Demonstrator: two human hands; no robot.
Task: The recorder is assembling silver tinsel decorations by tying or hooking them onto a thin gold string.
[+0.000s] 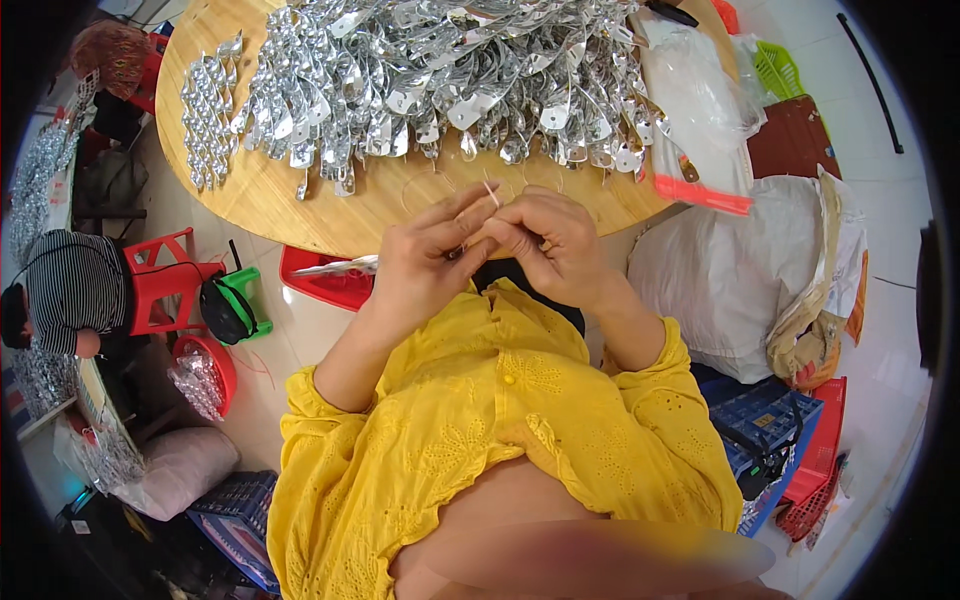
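My left hand and my right hand meet just over the near edge of the round wooden table. Both are closed, fingertips pinched together. Whatever sits between them is too small or hidden to name. A narrow white band shows at the fingers of my left hand. Beyond my hands lies a large heap of shiny silver twisted strips, many with flat, holed end tabs. Thin thread-like loops lie on the wood between heap and hands. A smaller bundle of twisted strips lies at the left.
Clear plastic bags with a red edge lie at the table's right. A red bin stands under the near edge. A big white sack is at my right. On the left, a person in a striped top sits by a red stool.
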